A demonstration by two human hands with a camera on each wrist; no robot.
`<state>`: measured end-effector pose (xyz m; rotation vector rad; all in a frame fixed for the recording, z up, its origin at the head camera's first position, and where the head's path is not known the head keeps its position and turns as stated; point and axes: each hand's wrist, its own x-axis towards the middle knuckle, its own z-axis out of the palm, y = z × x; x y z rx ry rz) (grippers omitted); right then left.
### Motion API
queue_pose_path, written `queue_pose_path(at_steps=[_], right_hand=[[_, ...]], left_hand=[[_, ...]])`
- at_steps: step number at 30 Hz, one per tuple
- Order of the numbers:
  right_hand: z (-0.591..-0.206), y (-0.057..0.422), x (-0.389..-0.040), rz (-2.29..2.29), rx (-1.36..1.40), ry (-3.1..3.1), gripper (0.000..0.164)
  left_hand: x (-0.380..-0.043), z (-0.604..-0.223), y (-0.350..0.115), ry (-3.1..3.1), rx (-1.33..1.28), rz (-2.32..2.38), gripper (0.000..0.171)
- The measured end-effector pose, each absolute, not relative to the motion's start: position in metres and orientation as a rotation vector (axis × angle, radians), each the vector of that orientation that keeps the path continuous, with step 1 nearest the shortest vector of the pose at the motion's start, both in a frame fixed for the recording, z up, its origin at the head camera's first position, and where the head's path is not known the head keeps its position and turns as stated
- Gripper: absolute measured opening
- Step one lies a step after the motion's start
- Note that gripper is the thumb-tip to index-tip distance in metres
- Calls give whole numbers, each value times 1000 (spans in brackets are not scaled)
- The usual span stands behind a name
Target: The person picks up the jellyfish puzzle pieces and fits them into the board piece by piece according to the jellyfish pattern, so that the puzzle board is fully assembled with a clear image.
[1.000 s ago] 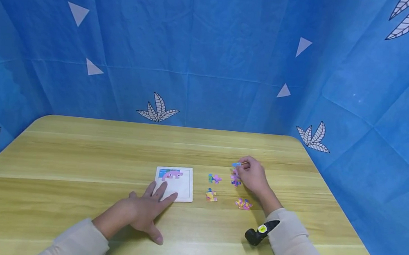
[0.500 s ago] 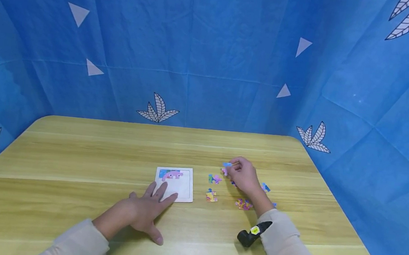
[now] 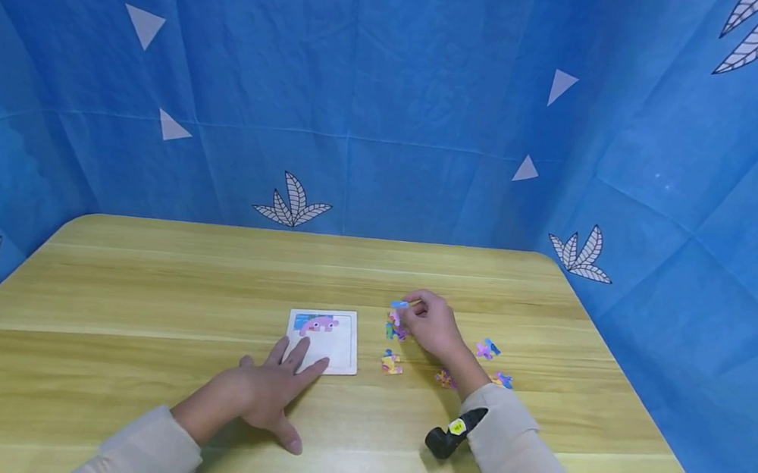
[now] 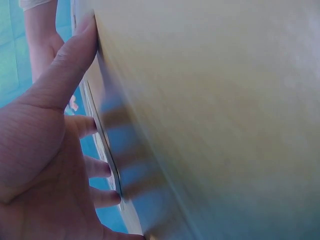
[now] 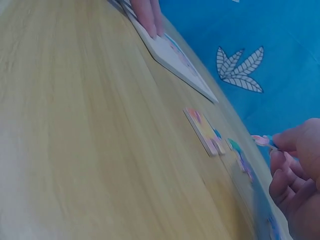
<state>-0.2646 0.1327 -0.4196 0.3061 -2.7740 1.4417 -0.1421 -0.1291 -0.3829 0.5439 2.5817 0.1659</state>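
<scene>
My left hand [image 3: 268, 392] lies with spread fingers, its fingertips on the lower part of a white puzzle tray [image 3: 344, 351]. Along the tray's top edge sit joined puzzle pieces [image 3: 321, 324] that show part of a pink animal on blue. To the right, my right hand [image 3: 434, 326] pinches a blue and pink puzzle piece [image 5: 261, 140] between thumb and finger, raised off the table. Below the held piece, a green and purple piece [image 3: 392, 332] lies on the table. A yellow piece [image 3: 391, 362] lies nearer to me, beside the tray.
Right of my right hand lie a pink and blue piece [image 3: 487, 349] and another yellow and blue piece [image 3: 502, 380]. A pink and yellow piece [image 3: 445, 379] shows partly behind the right wrist. A blue curtain [image 3: 392, 101] hangs behind the wooden table [image 3: 177, 270].
My right hand has moved left with the pinched puzzle piece, towards the tray. Pieces once behind that hand and forearm now show. My left hand has stayed in place.
</scene>
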Motion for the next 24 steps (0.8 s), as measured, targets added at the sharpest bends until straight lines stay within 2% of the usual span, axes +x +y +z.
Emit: queue_pose_path(at_steps=[24], right_hand=[[-419,101,-261,1490,442,-2830,22]], left_hand=[[-143,-382,-130,2574,538,145,116]])
